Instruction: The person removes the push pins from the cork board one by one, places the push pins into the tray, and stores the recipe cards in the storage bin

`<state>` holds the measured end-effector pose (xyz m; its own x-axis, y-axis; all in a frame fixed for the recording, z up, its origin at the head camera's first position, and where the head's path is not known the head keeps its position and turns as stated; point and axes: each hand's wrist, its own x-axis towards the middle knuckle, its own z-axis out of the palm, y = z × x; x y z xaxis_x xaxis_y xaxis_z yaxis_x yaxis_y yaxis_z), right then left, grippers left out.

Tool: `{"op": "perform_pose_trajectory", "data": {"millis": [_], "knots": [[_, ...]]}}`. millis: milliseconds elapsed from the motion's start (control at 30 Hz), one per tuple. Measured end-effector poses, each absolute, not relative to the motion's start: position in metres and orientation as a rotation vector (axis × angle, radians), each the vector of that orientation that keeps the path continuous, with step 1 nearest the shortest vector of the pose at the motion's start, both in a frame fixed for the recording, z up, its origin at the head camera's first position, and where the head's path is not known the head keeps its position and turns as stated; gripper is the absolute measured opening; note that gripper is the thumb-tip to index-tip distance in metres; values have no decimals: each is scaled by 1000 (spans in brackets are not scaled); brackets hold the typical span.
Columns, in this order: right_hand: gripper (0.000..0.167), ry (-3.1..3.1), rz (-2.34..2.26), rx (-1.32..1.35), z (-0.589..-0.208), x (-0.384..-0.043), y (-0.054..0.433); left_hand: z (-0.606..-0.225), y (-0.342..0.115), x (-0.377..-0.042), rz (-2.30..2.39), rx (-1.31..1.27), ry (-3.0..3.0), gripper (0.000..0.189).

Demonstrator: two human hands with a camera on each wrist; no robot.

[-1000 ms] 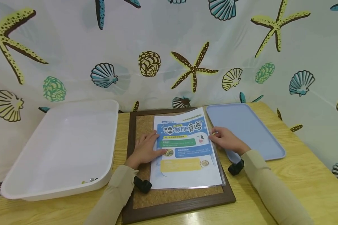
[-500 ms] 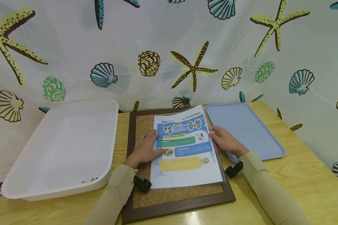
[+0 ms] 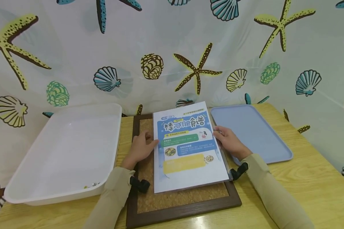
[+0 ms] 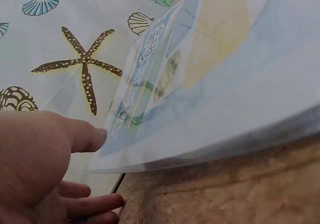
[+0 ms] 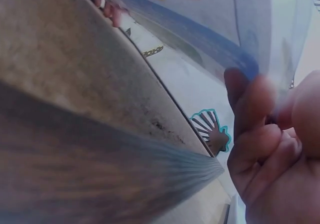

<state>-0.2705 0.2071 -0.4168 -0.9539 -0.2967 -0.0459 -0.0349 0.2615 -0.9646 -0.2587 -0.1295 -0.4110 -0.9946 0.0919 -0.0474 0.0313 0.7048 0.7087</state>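
Note:
A printed poster (image 3: pixel 186 178) in a clear plastic sleeve is raised over a brown-framed corkboard (image 3: pixel 146 203), its white and blue face up. My right hand (image 3: pixel 230 141) pinches the right edge between thumb and fingers; the right wrist view shows that hand (image 5: pixel 270 139) with the sheet's edge in its fingertips. At the left edge is my left hand (image 3: pixel 140 148). In the left wrist view the left thumb (image 4: pixel 87 136) is right at the sheet's edge, while the other fingers (image 4: pixel 95 206) spread below it. A gap shows between sheet and cork (image 4: pixel 225 194).
Left of the board stands a large white basin (image 3: pixel 114 152) with several tiny objects (image 3: pixel 93 185) near its front corner. A flat blue tray (image 3: pixel 255 133) lies to the right. Behind the wooden table (image 3: pixel 292 181) hangs a shell and starfish curtain (image 3: pixel 160 35).
My left hand has come off the poster's face and drawn back to its left edge. The poster has risen off the corkboard, its top tilting up. My right hand keeps its pinch.

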Motion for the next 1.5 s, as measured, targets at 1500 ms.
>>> {"op": "perform_pose_trajectory", "data": {"millis": [1500], "knots": [[37, 2268, -1881, -317, -389, -265, 165, -348, -146, -238, 1350, -98, 2735, 47]]}}
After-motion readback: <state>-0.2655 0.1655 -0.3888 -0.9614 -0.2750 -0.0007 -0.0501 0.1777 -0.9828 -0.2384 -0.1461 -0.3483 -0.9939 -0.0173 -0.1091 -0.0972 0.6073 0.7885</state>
